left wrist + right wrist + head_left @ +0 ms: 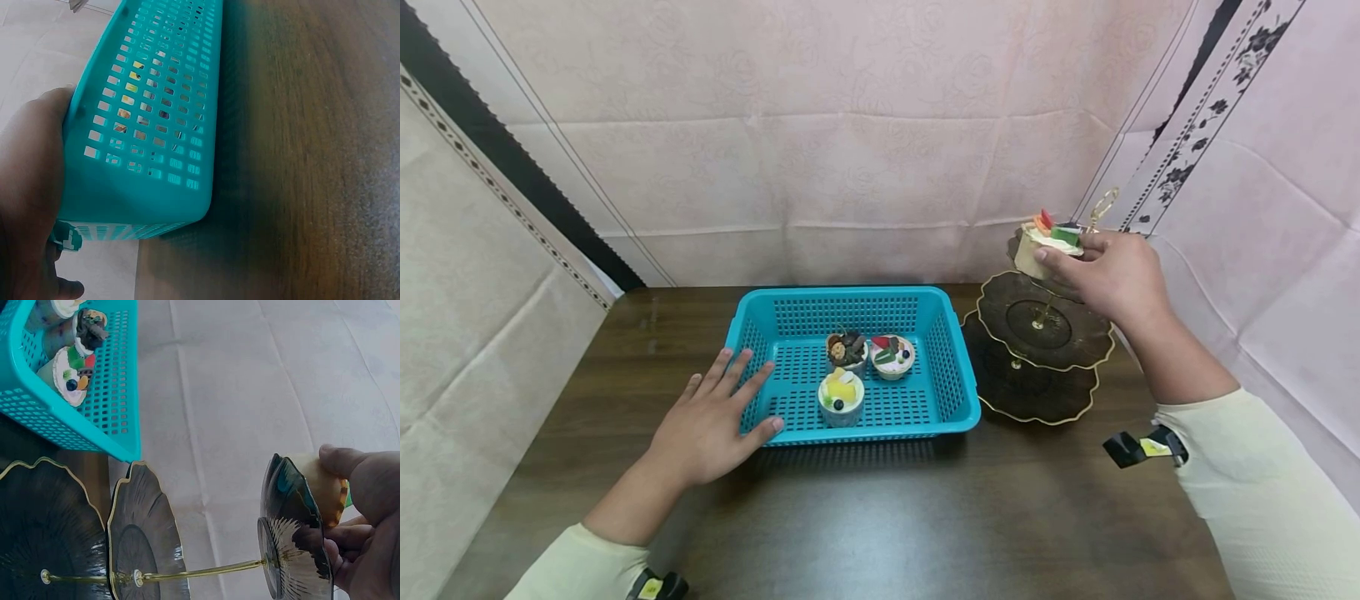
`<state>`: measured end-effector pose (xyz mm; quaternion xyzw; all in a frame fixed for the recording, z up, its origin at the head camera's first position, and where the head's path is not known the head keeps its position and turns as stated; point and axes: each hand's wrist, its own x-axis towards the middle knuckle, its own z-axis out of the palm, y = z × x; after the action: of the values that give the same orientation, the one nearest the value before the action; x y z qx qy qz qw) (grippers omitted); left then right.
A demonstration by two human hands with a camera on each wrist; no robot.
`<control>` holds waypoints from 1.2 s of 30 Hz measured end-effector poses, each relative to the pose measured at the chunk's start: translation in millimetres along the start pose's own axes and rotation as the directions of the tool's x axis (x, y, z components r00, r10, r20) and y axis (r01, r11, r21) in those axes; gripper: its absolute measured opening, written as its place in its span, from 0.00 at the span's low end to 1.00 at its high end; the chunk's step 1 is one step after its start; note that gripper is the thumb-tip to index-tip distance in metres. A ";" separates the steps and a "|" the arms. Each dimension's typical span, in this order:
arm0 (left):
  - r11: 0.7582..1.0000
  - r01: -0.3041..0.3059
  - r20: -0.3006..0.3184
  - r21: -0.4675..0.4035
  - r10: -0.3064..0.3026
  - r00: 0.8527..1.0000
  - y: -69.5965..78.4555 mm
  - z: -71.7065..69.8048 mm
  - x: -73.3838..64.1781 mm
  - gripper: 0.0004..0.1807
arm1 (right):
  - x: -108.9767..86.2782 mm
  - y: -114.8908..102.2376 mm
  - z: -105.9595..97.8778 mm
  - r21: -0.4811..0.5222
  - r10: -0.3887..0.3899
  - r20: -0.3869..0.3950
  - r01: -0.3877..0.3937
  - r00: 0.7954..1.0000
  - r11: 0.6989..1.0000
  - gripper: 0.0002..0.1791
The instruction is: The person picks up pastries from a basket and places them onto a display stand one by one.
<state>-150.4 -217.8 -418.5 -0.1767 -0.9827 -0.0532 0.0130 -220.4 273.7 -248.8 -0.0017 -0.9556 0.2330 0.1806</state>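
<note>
My right hand (1116,271) pinches a cream-coloured cupcake (1032,257) with red, orange and green toppings between thumb and fingers. It holds the cupcake at the small top plate (294,512) of a dark tiered stand (1075,329) with gold rims; whether the base touches the plate I cannot tell. My left hand (706,429), fingers spread and straight, rests against the left end of a turquoise basket (797,408). Inside the basket stand a yellow-topped cupcake (840,398), a dark-topped cupcake (848,350) and a white cupcake (892,357) with red and green toppings.
The brown wooden table (865,517) bears the basket, with the stand close to its right end. Pale cloth (775,167) hangs behind and at both sides. A gold ring handle (1103,204) tops the stand beside my right hand.
</note>
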 end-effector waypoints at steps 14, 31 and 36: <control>1.000 -0.005 0.005 -0.007 0.005 1.000 0.5 0.0 -0.1 0.49 | 0.0 2.4 -0.8 0.005 0.107 0.005 -0.107 0.994 0.994 0.47; 1.000 -0.001 0.008 -0.007 0.001 1.000 0.0 -0.1 0.4 0.49 | -9.6 0.3 -8.9 0.002 0.182 -0.029 -0.182 0.983 0.983 0.44; 1.000 0.004 0.011 -0.008 -0.004 1.000 0.8 -1.6 -0.1 0.49 | -14.9 -4.1 -9.4 0.007 0.116 -0.021 -0.116 0.993 0.993 0.40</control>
<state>-150.0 -217.3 -416.8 -0.1751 -0.9829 -0.0563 0.0069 -202.9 272.9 -244.4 -0.0593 -0.9512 0.2456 0.1769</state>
